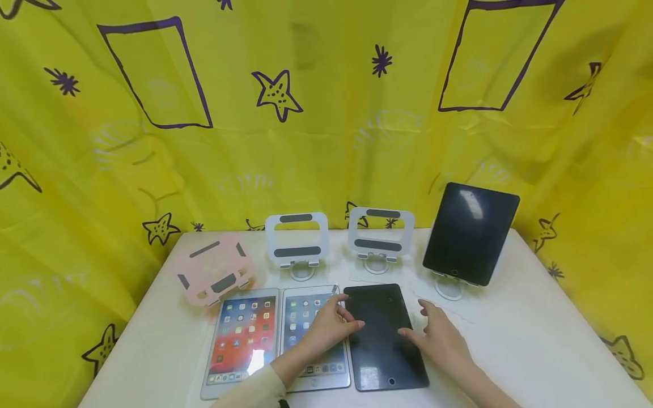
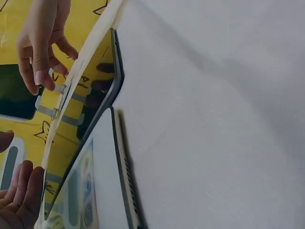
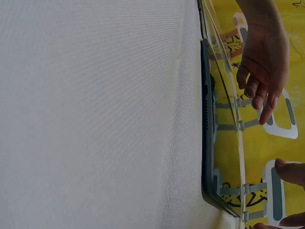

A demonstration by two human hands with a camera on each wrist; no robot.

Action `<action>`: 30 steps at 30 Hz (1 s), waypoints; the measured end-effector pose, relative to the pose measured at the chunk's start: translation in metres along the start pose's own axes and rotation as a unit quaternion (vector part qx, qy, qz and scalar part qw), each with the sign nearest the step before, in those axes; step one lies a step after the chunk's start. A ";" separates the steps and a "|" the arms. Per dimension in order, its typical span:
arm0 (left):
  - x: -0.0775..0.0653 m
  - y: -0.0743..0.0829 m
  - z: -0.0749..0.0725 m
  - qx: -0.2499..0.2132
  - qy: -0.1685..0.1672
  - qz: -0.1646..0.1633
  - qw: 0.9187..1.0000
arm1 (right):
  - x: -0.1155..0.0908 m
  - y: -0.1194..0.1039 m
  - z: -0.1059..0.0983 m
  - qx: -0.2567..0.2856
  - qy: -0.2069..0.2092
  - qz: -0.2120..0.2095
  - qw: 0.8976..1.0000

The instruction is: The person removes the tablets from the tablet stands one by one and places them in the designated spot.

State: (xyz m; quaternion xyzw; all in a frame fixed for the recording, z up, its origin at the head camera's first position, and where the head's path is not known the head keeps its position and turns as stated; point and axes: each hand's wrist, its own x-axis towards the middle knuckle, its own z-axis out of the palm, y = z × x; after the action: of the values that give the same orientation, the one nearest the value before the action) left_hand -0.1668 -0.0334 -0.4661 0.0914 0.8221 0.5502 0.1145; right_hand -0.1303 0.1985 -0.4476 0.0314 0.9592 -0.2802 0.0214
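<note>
A black tablet (image 1: 382,340) lies flat on the white table, screen up. Above its left edge hovers my left hand (image 1: 329,326), with fingers loosely bent and nothing in them. My right hand (image 1: 442,338) is over the tablet's right edge, thumb pointing inward, also holding nothing. Both wrist views show the hands raised off the dark tablet (image 3: 208,133). Left of it lie two white tablets with lit screens, the middle one (image 1: 343,362) partly covered by my left forearm, the other (image 1: 245,340) farther left.
Two white stands, one (image 1: 297,238) left and one (image 1: 381,233) right, stand at the back with bare holders. A pink stand (image 1: 214,269) is at the back left. Another black tablet (image 1: 470,235) leans on a stand at the right. Behind hangs a yellow curtain (image 1: 326,158).
</note>
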 end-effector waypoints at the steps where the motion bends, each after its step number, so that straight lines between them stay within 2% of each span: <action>1: 0.001 0.001 0.001 0.002 0.004 0.002 1.000 | 0.000 0.000 -0.001 0.006 0.006 0.004 1.000; 4: 0.004 0.004 0.003 0.000 0.015 0.001 1.000 | 0.002 -0.001 -0.003 0.029 0.032 0.007 0.999; 7: 0.008 0.006 0.005 -0.001 0.020 0.002 1.000 | 0.003 0.001 -0.003 0.058 0.073 -0.009 0.996; 12: 0.010 0.017 0.006 -0.001 0.029 0.017 0.999 | 0.004 0.004 -0.002 0.078 0.165 -0.055 0.982; 15: 0.011 0.026 0.008 -0.003 0.045 0.034 0.998 | 0.005 0.006 -0.004 0.083 0.203 -0.071 0.973; 20: 0.016 0.036 0.014 0.006 0.067 0.070 0.995 | 0.006 0.010 -0.010 0.093 0.228 -0.055 0.968; 23: 0.019 0.039 0.017 0.002 0.074 0.082 0.994 | 0.008 0.012 -0.015 0.101 0.232 -0.035 0.967; 30: 0.026 0.049 0.022 -0.006 0.090 0.104 0.990 | 0.013 0.019 -0.028 0.110 0.252 -0.018 0.961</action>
State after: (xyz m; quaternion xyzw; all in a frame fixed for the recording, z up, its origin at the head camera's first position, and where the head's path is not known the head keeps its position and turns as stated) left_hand -0.1846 0.0120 -0.4314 0.1259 0.8116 0.5702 -0.0175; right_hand -0.1427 0.2302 -0.4350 0.0856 0.8972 -0.3670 -0.2301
